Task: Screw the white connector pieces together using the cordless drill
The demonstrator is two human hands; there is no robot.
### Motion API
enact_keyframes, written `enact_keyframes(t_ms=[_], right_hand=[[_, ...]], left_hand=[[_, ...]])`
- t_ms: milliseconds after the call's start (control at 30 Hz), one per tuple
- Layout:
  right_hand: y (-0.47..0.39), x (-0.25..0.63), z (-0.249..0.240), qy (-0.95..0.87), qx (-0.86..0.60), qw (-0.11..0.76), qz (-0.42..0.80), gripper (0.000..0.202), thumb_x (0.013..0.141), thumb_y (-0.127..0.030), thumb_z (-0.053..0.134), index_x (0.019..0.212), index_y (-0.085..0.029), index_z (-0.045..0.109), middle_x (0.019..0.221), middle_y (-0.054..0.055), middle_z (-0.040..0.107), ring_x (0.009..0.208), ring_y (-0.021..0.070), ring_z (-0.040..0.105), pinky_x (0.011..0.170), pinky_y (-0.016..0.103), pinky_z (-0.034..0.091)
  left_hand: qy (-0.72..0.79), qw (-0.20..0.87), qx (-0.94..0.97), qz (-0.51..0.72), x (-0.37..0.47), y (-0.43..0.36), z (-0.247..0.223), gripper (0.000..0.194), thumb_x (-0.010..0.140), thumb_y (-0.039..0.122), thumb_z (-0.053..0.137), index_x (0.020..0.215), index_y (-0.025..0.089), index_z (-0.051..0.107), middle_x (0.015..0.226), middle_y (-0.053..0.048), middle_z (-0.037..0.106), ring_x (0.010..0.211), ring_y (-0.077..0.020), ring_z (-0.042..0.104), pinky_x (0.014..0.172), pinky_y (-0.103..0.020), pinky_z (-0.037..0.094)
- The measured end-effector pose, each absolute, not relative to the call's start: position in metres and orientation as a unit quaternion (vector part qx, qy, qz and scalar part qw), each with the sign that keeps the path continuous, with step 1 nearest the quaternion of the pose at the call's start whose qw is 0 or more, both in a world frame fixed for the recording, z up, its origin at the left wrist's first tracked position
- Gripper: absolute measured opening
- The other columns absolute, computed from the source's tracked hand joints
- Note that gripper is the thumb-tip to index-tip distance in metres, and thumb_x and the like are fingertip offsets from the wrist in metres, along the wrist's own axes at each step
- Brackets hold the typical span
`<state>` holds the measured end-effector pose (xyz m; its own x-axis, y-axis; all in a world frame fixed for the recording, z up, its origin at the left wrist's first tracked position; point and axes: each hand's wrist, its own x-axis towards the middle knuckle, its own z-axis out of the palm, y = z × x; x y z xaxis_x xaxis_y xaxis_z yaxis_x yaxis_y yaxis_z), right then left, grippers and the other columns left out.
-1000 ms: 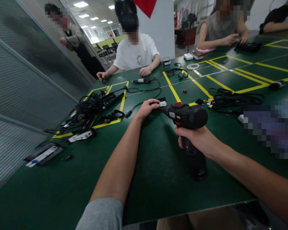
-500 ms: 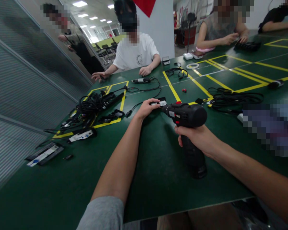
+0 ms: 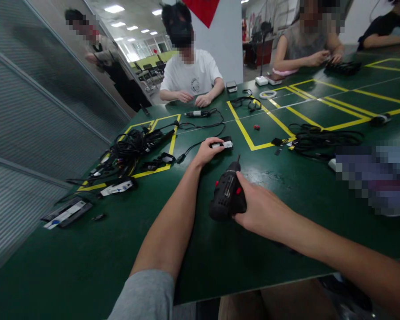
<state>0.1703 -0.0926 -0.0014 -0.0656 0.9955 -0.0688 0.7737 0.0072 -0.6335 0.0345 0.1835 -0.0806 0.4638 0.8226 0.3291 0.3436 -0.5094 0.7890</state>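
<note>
My right hand (image 3: 258, 202) is closed around a black cordless drill (image 3: 225, 193) with red buttons. The drill lies over on its side, its bit pointing away from me, apart from the small device. Farther forward, my left hand (image 3: 207, 152) grips a small black device with a white label (image 3: 226, 143) against the green table (image 3: 173, 249). Part of that device is hidden under my fingers. A black cable with a connector (image 3: 181, 158) lies just left of this hand.
Tangled black cables (image 3: 130, 144) lie at the left inside yellow tape. Labelled black parts (image 3: 118, 187) sit nearer me. Coiled cables (image 3: 323, 138) lie at the right. A small red piece (image 3: 256, 127) and a white ring (image 3: 267, 94) are farther back. Several people sit or stand beyond.
My right hand has turned the drill over and drawn it back from the labelled device. My left hand stays on the device. The person opposite has brought both hands together.
</note>
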Motion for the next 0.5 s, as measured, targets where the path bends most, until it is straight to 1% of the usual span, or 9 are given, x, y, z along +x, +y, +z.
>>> enact_keyframes(t_ms=[33,100,233,333,400,500], right_hand=[[-0.093,0.167,-0.004,-0.693,-0.656,0.170,0.247,0.100,0.068,-0.031,0.076,0.154,-0.015,0.027,0.111,0.018,0.068,0.096,0.0347,0.067,0.077,0.042,0.049],[-0.094,0.160,-0.007,-0.711,-0.659,0.122,0.212,0.103,0.069,-0.034,0.077,0.155,-0.014,0.025,0.111,0.018,0.067,0.095,0.0366,0.067,0.077,0.045,0.051],[-0.098,0.150,-0.009,-0.707,-0.680,0.095,0.172,0.099,0.070,-0.035,0.077,0.153,-0.011,0.029,0.107,0.018,0.066,0.088,0.0372,0.068,0.073,0.047,0.054],[-0.101,0.148,-0.009,-0.696,-0.687,0.116,0.173,0.096,0.070,-0.037,0.077,0.151,-0.012,0.033,0.117,0.019,0.061,0.088,0.0361,0.068,0.071,0.047,0.056],[-0.105,0.147,-0.007,-0.691,-0.682,0.147,0.187,0.090,0.075,-0.037,0.074,0.152,-0.014,0.033,0.122,0.018,0.058,0.089,0.0347,0.068,0.071,0.046,0.057],[-0.117,0.146,-0.003,-0.676,-0.685,0.201,0.184,0.075,0.084,-0.036,0.063,0.150,-0.014,0.036,0.124,0.018,0.058,0.090,0.0335,0.068,0.073,0.048,0.058]], left_hand=[[0.365,0.319,0.792,0.371,0.035,0.184,-0.081,0.036,0.069,0.036,0.072,0.101,0.019,0.072,0.120,-0.007,0.065,0.114,-0.0226,0.059,0.105,-0.038,0.042],[0.358,0.301,0.796,0.384,0.035,0.184,-0.082,0.033,0.069,0.034,0.072,0.099,0.019,0.073,0.120,-0.008,0.065,0.118,-0.0229,0.058,0.109,-0.039,0.040],[0.354,0.273,0.804,0.392,0.037,0.181,-0.082,0.030,0.071,0.030,0.073,0.098,0.019,0.073,0.118,-0.010,0.065,0.122,-0.0239,0.056,0.110,-0.041,0.040],[0.367,0.235,0.805,0.403,0.040,0.178,-0.082,0.030,0.073,0.031,0.074,0.100,0.019,0.072,0.122,-0.011,0.061,0.125,-0.0243,0.054,0.110,-0.042,0.041],[0.375,0.198,0.806,0.413,0.041,0.175,-0.083,0.032,0.074,0.035,0.075,0.102,0.019,0.071,0.125,-0.011,0.058,0.126,-0.0242,0.052,0.110,-0.042,0.041],[0.367,0.133,0.821,0.417,0.042,0.171,-0.084,0.037,0.073,0.040,0.077,0.102,0.019,0.069,0.129,-0.012,0.053,0.126,-0.0242,0.051,0.111,-0.041,0.040]])
